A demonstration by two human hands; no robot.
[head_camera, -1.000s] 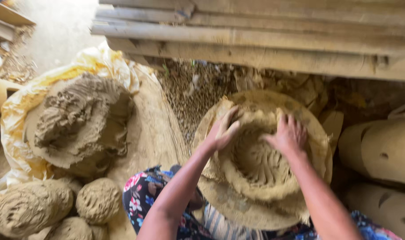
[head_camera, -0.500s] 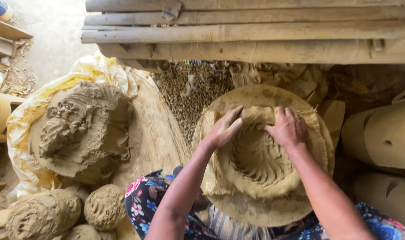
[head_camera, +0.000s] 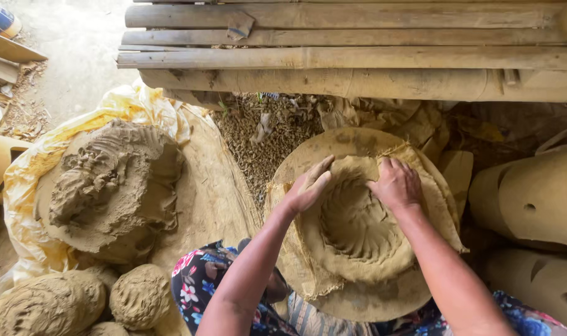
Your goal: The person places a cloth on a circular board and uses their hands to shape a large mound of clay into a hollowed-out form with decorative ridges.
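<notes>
We see clay bowl (head_camera: 358,224): dull grey-brown, spiral finger ridges inside. Sackcloth (head_camera: 283,249) under it: tan, coarse weave. Round board (head_camera: 333,140): pale ochre, clay-smeared. Big clay heap (head_camera: 109,186): same grey-brown, gouged streaks. Plastic sheet (head_camera: 28,180) below heap: yellow with white patches. Clay balls (head_camera: 140,295): grey-brown, scored lines. Our skirt (head_camera: 196,280): dark, red-pink flowers, blue bits. Bamboo poles (head_camera: 358,37): weathered beige. Clay cylinders (head_camera: 532,193): sandy tan. Our hands: left hand (head_camera: 308,186), right hand (head_camera: 396,183), clay-dusted.
</notes>
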